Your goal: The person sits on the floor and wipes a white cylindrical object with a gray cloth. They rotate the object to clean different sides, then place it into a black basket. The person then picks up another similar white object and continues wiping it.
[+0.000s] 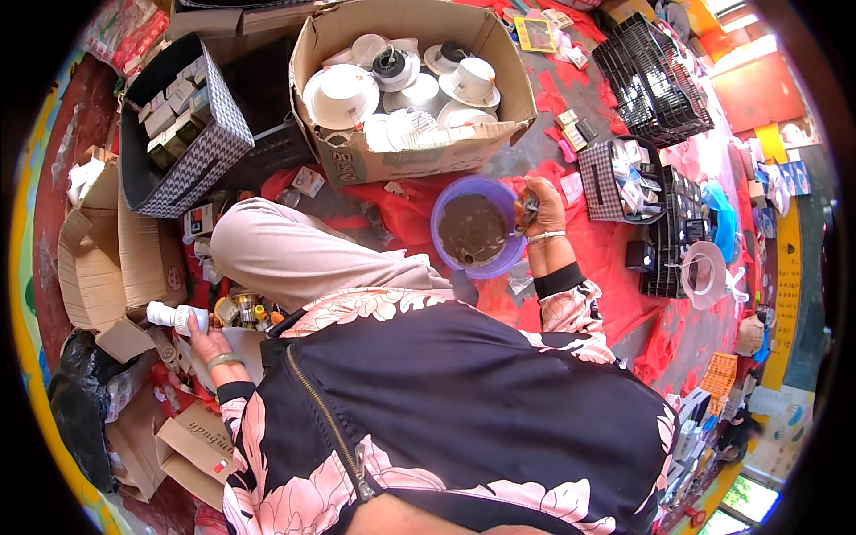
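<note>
Red sheeting (655,352) is spread in torn, uneven pieces over the floor, on which the working items are arranged around the person. A white fitting (174,317), shaped somewhat like a bottle with a ribbed end, is held out at the far left, well apart from the bucket. It is gripped by the left hand (207,344), whose fingers are wrapped narrowly around its side. A dark, bunched wad (530,207) is held by the right hand (551,210) with the fingers closed over it, at the right rim of the purple bucket (435,225). Whether the wad is cloth cannot be told, as it is largely covered by the fingers.

Brown, murky water (473,230) is contained in the bucket; from its colour, use for washing is judged to be already under way. The wad and the fitting are held far apart, so no contact between them is being made at this moment. Whether the fitting has been cleaned cannot be confirmed.

White round lamps (341,94) are heaped in the large cardboard box (410,166) beyond the bucket. None of these is held; whether they are finished or remain to be handled is not shown. Loose small parts (242,309) are left beside the left hand, near the open carton (94,276). Completion is therefore judged to be partial, with setting-down of the fitting not yet done.
</note>
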Demonstrator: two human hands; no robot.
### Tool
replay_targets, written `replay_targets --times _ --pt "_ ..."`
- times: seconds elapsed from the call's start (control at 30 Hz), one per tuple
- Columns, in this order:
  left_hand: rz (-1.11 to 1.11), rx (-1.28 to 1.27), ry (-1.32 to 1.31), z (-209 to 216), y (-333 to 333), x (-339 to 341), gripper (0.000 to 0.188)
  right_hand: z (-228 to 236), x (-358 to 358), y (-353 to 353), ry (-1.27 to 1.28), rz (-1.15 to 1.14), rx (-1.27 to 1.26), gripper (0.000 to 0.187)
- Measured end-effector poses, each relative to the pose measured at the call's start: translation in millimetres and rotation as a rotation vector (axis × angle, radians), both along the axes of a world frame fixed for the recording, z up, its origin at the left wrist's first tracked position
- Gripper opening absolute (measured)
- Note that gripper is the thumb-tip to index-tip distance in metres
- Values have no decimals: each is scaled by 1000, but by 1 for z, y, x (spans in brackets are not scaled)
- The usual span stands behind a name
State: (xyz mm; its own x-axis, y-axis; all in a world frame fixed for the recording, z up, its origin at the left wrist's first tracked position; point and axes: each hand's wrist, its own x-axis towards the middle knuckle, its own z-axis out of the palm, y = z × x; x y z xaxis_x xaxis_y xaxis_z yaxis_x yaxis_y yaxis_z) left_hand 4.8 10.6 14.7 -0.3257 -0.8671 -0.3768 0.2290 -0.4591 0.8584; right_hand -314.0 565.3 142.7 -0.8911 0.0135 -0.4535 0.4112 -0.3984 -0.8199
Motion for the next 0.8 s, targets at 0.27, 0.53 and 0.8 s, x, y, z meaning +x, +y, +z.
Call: replay_targets --times 0.27,0.53,0.8 --pt "-3 -16 -10 -4 -5 2 36 15 -12 7 63 29 -91 13" --pt "12 -30 -88 0 0 -4 41 -136 -28 70 -198 322 50 38" --pt "-88 -240 74 74 53 5 39 -18 -43 -47 221 608 -641 39"
